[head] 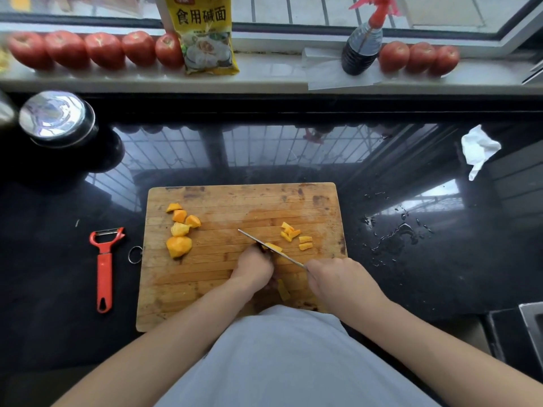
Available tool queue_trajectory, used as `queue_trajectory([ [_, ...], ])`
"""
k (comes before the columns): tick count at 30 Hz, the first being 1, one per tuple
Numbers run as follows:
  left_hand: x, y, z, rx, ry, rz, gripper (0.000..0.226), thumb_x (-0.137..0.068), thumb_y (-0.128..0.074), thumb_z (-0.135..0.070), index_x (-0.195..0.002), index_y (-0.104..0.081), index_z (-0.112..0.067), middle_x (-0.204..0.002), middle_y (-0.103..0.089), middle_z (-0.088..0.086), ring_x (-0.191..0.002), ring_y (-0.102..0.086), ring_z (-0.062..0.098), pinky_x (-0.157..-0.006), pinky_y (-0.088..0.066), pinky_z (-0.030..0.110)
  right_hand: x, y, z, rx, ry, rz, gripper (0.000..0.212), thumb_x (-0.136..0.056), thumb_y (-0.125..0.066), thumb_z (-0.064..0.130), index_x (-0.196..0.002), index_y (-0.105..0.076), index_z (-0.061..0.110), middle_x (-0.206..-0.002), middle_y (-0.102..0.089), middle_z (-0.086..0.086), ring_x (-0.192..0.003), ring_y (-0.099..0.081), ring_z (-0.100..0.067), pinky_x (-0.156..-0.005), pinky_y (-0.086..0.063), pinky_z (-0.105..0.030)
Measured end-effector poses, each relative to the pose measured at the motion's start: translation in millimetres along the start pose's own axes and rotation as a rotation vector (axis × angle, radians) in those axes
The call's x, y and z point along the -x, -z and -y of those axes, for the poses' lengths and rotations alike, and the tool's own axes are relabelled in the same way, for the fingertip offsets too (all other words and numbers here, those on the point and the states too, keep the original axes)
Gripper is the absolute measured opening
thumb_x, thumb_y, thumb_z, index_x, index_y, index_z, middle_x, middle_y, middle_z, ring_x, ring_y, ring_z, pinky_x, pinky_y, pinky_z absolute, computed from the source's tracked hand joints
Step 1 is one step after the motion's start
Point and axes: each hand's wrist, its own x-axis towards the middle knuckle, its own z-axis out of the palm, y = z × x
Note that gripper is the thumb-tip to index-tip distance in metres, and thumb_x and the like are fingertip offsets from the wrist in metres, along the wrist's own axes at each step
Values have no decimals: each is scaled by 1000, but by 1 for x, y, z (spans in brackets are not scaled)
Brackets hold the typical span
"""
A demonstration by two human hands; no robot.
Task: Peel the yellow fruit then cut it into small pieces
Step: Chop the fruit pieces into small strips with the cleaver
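Note:
A worn wooden cutting board lies on the black counter. Peeled yellow fruit chunks sit in a loose line at its left side. Small cut pieces lie right of centre. My right hand grips the handle of a thin knife, its blade slanting up to the left. My left hand presses down on a yellow fruit piece directly under the blade. Another yellow strip lies between my two hands.
A red peeler lies left of the board. A steel-lidded pot stands at back left. A crumpled tissue and water drops are to the right. Tomatoes, a yellow packet and a dark spray bottle line the windowsill.

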Motion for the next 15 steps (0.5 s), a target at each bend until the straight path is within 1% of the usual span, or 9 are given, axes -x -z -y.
queue_trajectory([
  [4,1,1,-1,10,3,-2,22,-109,-39,-25,-92,-54,-22,-81,-76,14,-60,-75,29,-55,-62,35,2,6,-8,-6,12,-79,19,-96,-57,15,-77,-57,16,-62,-60,0,-49,-56,-32,-47,-47,-36],
  [6,1,2,0,-21,-8,-45,18,-109,-42,-29,-94,-51,-25,-86,-75,10,-68,-75,27,-66,-64,41,-1,8,-13,-27,-36,-43,19,-103,-47,22,-88,-60,19,-70,-63,2,-59,-61,-29,-56,-52,-39],
  [7,1,3,1,-91,-57,-104,14,-107,-46,-32,-96,-50,-25,-92,-73,6,-75,-74,26,-72,-63,43,-3,8,-17,-59,-65,-28,22,-105,-43,26,-92,-60,20,-73,-64,2,-63,-62,-28,-61,-53,-39],
  [8,2,4,2,-201,-130,-180,9,-105,-52,-32,-99,-51,-26,-98,-69,0,-83,-71,23,-76,-60,41,-5,7,-20,-108,-91,-31,24,-106,-42,28,-92,-59,20,-73,-64,2,-65,-62,-26,-63,-53,-39],
  [9,4,6,3,-327,-229,-253,8,-103,-58,-31,-105,-51,-27,-103,-63,-5,-89,-65,19,-77,-56,37,-6,5,-22,-164,-114,-42,24,-105,-43,29,-90,-58,19,-72,-63,1,-64,-61,-25,-63,-52,-39],
  [10,5,7,3,-455,-352,-291,15,-101,-63,-28,-113,-53,-28,-108,-58,-7,-92,-60,17,-77,-52,32,-7,2,-23,-218,-135,-60,25,-105,-45,30,-87,-58,18,-71,-62,1,-64,-60,-24,-61,-51,-38],
  [12,5,10,1,-650,-568,-272,26,-100,-65,-21,-124,-58,-27,-115,-55,-6,-95,-59,16,-76,-51,28,-7,-6,-23,-309,-184,-65,25,-104,-48,30,-83,-56,18,-68,-60,3,-62,-58,-21,-55,-46,-34],
  [13,4,12,-1,-712,-633,-256,24,-101,-63,-20,-124,-61,-25,-115,-57,-5,-95,-60,16,-75,-53,27,-7,-9,-23,-347,-211,-58,25,-104,-49,30,-81,-54,22,-66,-58,6,-58,-57,-15,-51,-41,-28],
  [15,4,15,-5,-784,-675,-251,12,-104,-58,-20,-115,-64,-22,-109,-62,-2,-93,-63,19,-73,-54,29,-5,-15,-23,-395,-258,-59,26,-103,-51,31,-77,-49,29,-60,-52,12,-52,-52,-5,-46,-29,-17],
])
